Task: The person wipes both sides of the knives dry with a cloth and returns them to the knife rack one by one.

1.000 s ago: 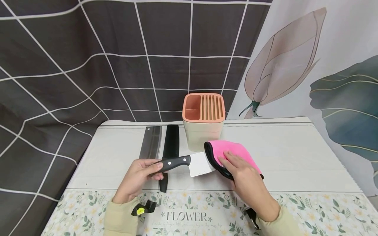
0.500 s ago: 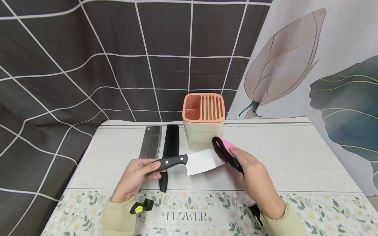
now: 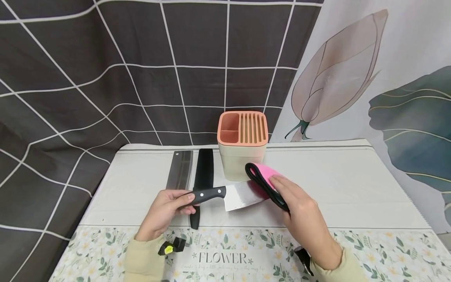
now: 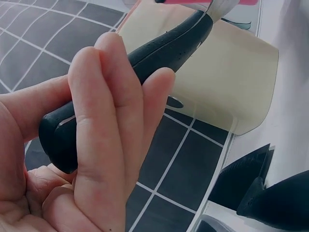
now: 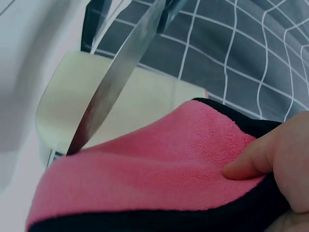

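Note:
My left hand (image 3: pixel 163 211) grips the black handle of a broad-bladed kitchen knife (image 3: pixel 239 196), its fingers curled round the handle in the left wrist view. The blade points right, above the table. My right hand (image 3: pixel 303 213) holds a folded pink cloth (image 5: pixel 159 164) with a black border. In the head view the cloth covers the blade's far end. In the right wrist view my thumb presses on the pink side, and the blade's edge meets the cloth. A cleaver-like metal blade (image 3: pixel 179 170) and a black-sheathed or black-bladed knife (image 3: pixel 205 168) lie on the table left of the hands.
A cream knife holder (image 3: pixel 243 158) with an orange slotted top stands just behind the cloth. The table (image 3: pixel 334 176) bears a white cover with a floral front strip. Behind it hangs a dark checked curtain (image 3: pixel 197 47).
The cloth was spread flatter over the blade's end, then folded and slid right, baring more blade. Now it sits slightly further left on the blade. The left hand has barely shifted.

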Tool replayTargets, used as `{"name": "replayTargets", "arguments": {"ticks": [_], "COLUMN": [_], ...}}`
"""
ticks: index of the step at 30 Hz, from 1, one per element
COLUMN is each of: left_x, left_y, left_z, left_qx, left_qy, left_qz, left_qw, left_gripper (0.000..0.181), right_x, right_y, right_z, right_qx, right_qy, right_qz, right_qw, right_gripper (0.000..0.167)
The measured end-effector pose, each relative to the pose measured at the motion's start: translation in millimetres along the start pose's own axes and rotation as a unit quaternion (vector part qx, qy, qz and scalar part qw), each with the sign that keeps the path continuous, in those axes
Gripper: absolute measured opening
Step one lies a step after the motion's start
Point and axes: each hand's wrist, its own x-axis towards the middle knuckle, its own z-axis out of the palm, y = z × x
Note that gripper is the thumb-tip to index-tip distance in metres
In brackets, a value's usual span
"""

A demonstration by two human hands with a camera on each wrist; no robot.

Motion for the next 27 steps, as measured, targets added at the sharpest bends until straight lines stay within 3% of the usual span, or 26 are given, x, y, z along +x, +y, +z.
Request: {"name": "replayTargets", "arguments": {"ticks": [7, 20, 27], "left_x": [1.0, 6.1, 9.0], "left_y": [-0.4, -5.4, -8.3], "left_z": [3.7, 17.5, 23.1], "left_qx": [0.003, -0.011, -0.021], "left_qy": [-0.013, -0.014, -0.024], "left_qz": [0.004, -0.003, -0.009], "left_qw": [0.9999, 0.9998, 0.9995], "left_gripper": [0.036, 0.037, 0.035], "right_x": [-2.6, -5.9, -10.2], "right_y": [-11, -27, -36], "right_z": [7, 21, 27], "right_qx": [0.007, 0.075, 0.087], "right_qy": [-0.002, 0.07, 0.048], "right_qz": [-0.024, -0.064, -0.076], "right_qw": [0.9997, 0.9926, 0.9922], "right_gripper": [0.086, 0.074, 0.067]}}
